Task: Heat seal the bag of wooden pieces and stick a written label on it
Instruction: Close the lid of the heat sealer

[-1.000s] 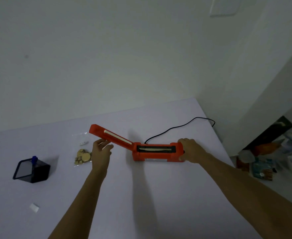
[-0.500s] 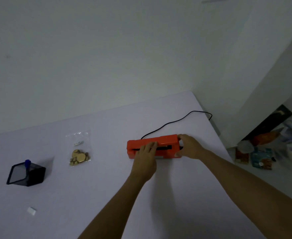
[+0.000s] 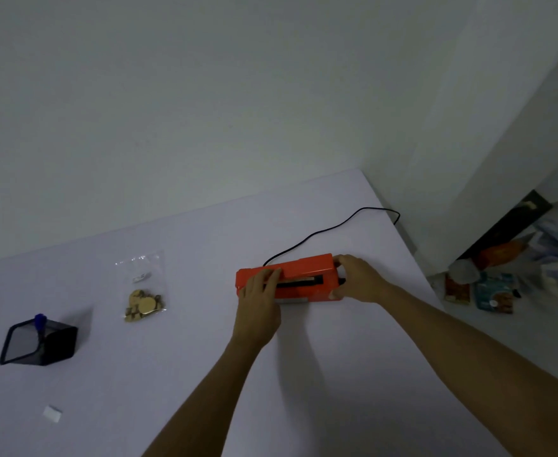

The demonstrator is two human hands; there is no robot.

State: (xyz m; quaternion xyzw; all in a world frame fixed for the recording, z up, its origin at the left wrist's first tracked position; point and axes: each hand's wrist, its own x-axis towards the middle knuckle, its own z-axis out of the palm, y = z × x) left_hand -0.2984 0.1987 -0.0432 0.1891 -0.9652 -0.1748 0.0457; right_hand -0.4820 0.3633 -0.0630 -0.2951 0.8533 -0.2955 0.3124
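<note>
The orange plastic heat sealer (image 3: 287, 278) lies closed, boxy; the left hand (image 3: 259, 308) presses flat fingers on its lid, the right hand (image 3: 358, 280) grips its end. The clear bag of wooden pieces (image 3: 144, 291) lies apart.

Two bare forearms enter from the lower edge of the head view, with no sleeve, cuff, watch, bracelet or glove visible anywhere along them. The bare left forearm (image 3: 201, 390) comes in from about 6 o'clock and narrows at the wrist into the bare left hand (image 3: 257, 311), seen from its back, with knuckles and four fingers showing. The bare right forearm (image 3: 468, 354) comes in from about 4 o'clock, looks broader near the frame edge, and ends in the bare right hand (image 3: 358, 280), whose thumb and fingers are visible. No rings show on the fingers; dim light blurs nails and finer detail.
</note>
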